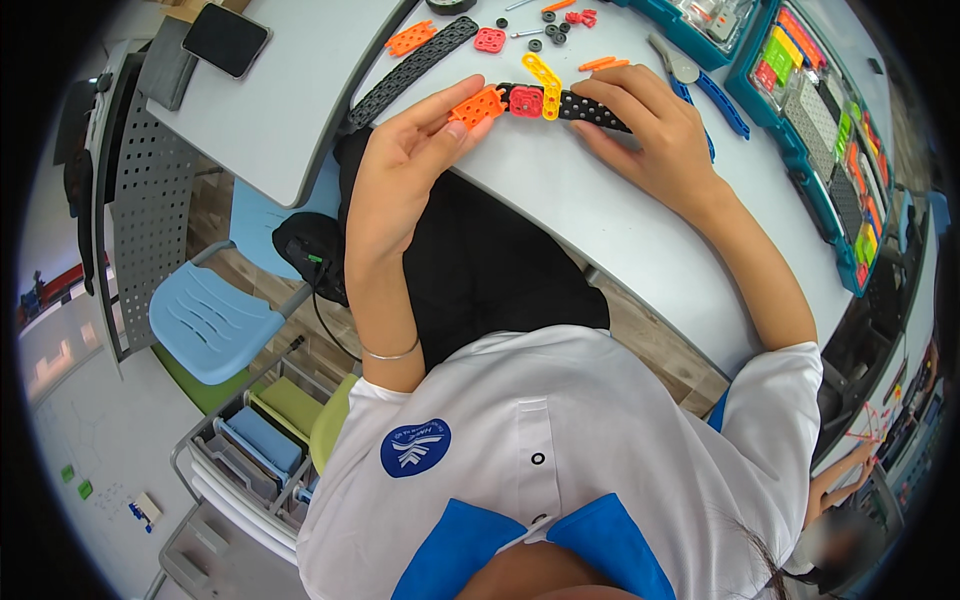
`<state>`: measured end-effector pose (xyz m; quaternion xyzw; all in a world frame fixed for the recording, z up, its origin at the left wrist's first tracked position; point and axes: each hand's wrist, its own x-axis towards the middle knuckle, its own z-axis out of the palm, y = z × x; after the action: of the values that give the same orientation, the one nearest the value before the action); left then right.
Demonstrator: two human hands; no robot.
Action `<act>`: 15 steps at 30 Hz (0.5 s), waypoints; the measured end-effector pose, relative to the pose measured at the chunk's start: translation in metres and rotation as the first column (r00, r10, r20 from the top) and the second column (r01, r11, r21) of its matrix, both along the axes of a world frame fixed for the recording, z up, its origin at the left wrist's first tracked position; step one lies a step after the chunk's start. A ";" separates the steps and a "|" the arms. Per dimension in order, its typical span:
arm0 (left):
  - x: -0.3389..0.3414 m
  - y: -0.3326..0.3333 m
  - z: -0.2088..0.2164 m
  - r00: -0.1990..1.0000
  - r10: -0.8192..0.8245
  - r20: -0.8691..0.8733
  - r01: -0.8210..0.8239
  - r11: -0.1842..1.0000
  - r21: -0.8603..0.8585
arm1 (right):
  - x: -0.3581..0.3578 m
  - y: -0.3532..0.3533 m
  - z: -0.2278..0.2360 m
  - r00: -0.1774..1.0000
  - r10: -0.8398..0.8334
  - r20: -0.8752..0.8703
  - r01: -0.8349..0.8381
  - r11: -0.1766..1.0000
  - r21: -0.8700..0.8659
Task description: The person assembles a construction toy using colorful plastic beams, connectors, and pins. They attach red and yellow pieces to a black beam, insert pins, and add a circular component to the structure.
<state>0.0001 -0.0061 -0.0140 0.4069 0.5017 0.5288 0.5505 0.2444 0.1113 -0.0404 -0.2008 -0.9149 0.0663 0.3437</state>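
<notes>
My left hand [420, 145] pinches an orange perforated building piece [478, 106] between thumb and fingers. That piece meets the left end of a black perforated strip [590, 108], which carries a red square block [526, 101] and a bent yellow beam [545, 85]. My right hand [655, 130] is closed on the strip's right end, its fingers over the top and thumb below. Both hands hold the assembly just above the table's near edge. Beyond my left hand lies a long black perforated beam [415, 72], with a second orange piece [411, 39] beside it.
Small black wheels [553, 36], a red square plate [489, 40] and orange pins [603, 64] lie behind the assembly. Blue-handled pliers [720, 100] rest right of my right hand. A teal parts case [815, 150] stands at the right; a phone [227, 40] lies on the left table.
</notes>
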 end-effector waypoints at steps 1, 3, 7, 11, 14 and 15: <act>0.001 -0.001 0.001 1.000 0.014 -0.017 -0.014 1.000 -0.002 | 0.000 0.001 0.000 1.000 0.001 -0.003 -0.001 1.000 0.005; 0.004 -0.002 0.006 0.994 0.043 -0.104 -0.046 0.999 -0.022 | 0.000 0.001 -0.001 1.000 0.003 -0.004 -0.003 1.000 0.011; 0.011 -0.001 0.005 0.980 0.117 -0.162 -0.118 0.993 0.007 | 0.000 0.000 0.000 1.000 0.003 0.004 -0.003 1.000 0.009; 0.018 0.001 -0.002 0.978 0.182 -0.097 -0.176 0.982 0.071 | 0.000 0.000 0.001 1.000 0.009 0.005 -0.009 1.000 -0.009; 0.022 0.000 -0.003 0.967 0.209 -0.145 -0.201 0.977 0.064 | 0.001 -0.001 -0.001 1.000 0.006 0.028 -0.006 1.000 -0.005; 0.023 -0.001 -0.002 0.962 0.209 -0.176 -0.204 0.978 0.046 | 0.001 -0.001 -0.001 1.000 0.006 0.031 -0.006 1.000 -0.010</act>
<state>0.0232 -0.0071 -0.0160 0.4061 0.5817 0.5514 0.4390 0.2453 0.1098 -0.0417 -0.2008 -0.9203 0.0686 0.3285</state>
